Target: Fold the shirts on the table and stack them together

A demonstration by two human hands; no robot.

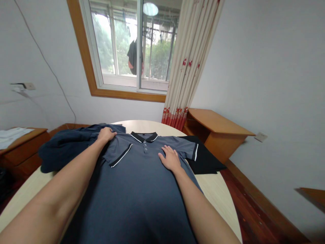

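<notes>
A grey-blue polo shirt [142,179] lies spread front side up, its black collar edged in white and its placket buttoned with pale buttons. My left hand [106,134] is at the shirt's left shoulder, fingers curled onto the cloth. The sleeve on that side [118,152] folds inward over the body. On the chest, right of the placket, my right hand [170,158] rests flat with its fingers spread. The other sleeve [190,148] reaches out to the right. The shirt's lower end runs out of the picture.
The shirt lies on a round pale table [218,189]. Dark navy clothing [66,145] is heaped at the left, and a folded black garment [205,159] lies at the right. Behind stand a wooden desk [218,122] and a curtain [191,61] beside the window.
</notes>
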